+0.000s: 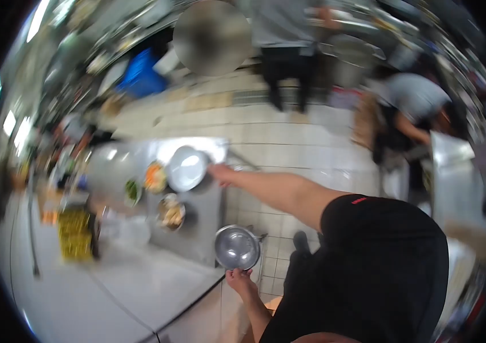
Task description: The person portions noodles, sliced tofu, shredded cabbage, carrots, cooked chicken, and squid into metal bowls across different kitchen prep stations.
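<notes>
Under and around the grey metal table runs a pale tiled floor, largest thing in view. Broad white surface next, butting up to the table's left-hand side as the wearer faces it. The table itself is rectangular, shiny, standing right in front of the wearer. Two co-workers: one in a grey top and dark trousers, upright, well apart from the table across the floor; the other in a pale grey top, bent over, also well off to the table's right. Large round greyish metal disc, blurred, beyond the table, near the upright co-worker. Bright blue plastic-looking item past the table's right side, too smeared to identify. Yellow blocky stack sits left of the table, on or by the white surface.

Round silver metal bowl is just off the table's near edge, opening facing the camera. Round white bowl is on the table near its right corner. Close by on the table: orange-and-pale food heap, yellow-tan chunks, smaller green heap.

Bare left hand, beside the table's near edge, pinches the metal bowl's rim. Bare right hand reaches over the table to the white bowl's rim; blurred, can't tell if fingers pinch it.
</notes>
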Available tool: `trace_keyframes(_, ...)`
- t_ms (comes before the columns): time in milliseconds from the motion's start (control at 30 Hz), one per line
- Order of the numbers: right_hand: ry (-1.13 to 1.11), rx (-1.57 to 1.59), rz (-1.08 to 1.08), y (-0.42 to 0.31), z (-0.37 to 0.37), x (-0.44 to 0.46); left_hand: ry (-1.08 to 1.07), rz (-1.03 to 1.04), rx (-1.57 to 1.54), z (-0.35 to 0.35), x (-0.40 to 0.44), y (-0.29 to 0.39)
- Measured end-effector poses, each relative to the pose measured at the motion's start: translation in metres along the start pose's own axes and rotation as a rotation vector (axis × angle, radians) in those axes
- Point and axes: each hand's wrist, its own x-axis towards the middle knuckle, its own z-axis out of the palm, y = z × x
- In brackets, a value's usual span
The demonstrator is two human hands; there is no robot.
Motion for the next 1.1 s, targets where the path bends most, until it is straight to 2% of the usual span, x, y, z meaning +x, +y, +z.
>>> trace_keyframes(33, -0.075, 0.051, 0.011, 0.007, -0.014, -0.030, -0.066, 0.067, 0.068, -0.003, 0.008, 0.000)
trace_keyframes(67, -0.099, 0.086, -0.075, 0.021, -0.027, -0.065, -0.146, 0.139, 0.123, 0.001, 0.019, -0.001)
trace_keyframes(133, -0.240, 0.105, -0.076, 0.047, -0.063, -0.130, -0.371, 0.082, 0.184, 0.015, 0.038, 0.005)
trace_keyframes(233, -0.097, 0.224, -0.043, 0.099, -0.102, -0.255, -0.605, 0.112, 0.296, 0.054, 0.041, 0.015)
trace_keyframes(300, 0.003, 0.224, -0.059, 0.128, -0.119, -0.335, -0.924, 0.111, 0.529, 0.088, 0.042, 0.015)
trace_keyframes(333, 0.059, 0.219, -0.084, 0.140, -0.123, -0.371, -0.996, 0.117, 0.550, 0.105, 0.034, 0.016)
trace_keyframes(400, 0.130, 0.196, -0.157, 0.174, -0.134, -0.423, -1.264, 0.055, 0.734, 0.141, 0.013, 0.018)
trace_keyframes(467, 0.217, 0.197, -0.234, 0.203, -0.141, -0.465, -1.363, 0.117, 0.844, 0.174, -0.025, 0.009)
trace_keyframes(533, 0.361, 0.205, -0.274, 0.230, -0.144, -0.506, -1.566, 0.136, 0.860, 0.201, -0.057, -0.012)
trace_keyframes(567, 0.394, 0.222, -0.303, 0.239, -0.143, -0.529, -1.599, 0.160, 0.886, 0.209, -0.082, -0.018)
trace_keyframes(633, 0.593, 0.363, -0.281, 0.262, -0.146, -0.579, -1.684, 0.056, 0.844, 0.224, -0.137, -0.040)
trace_keyframes(733, 0.762, 0.402, -0.324, 0.301, -0.150, -0.655, -1.767, -0.017, 0.879, 0.239, -0.195, -0.088)
trace_keyframes(767, 0.828, 0.280, -0.322, 0.323, -0.154, -0.681, -1.785, -0.047, 0.906, 0.240, -0.220, -0.108)
trace_keyframes(933, 0.940, 0.344, -0.291, 0.405, -0.155, -0.828, -1.888, -0.146, 1.156, 0.249, -0.364, -0.203)
trace_keyframes(1000, 0.962, 0.666, -0.381, 0.440, -0.151, -0.884, -2.065, -0.140, 1.175, 0.255, -0.424, -0.241)
trace_keyframes(1100, 0.998, 0.688, -0.395, 0.462, -0.165, -0.969, -2.178, -0.086, 1.204, 0.269, -0.515, -0.276)
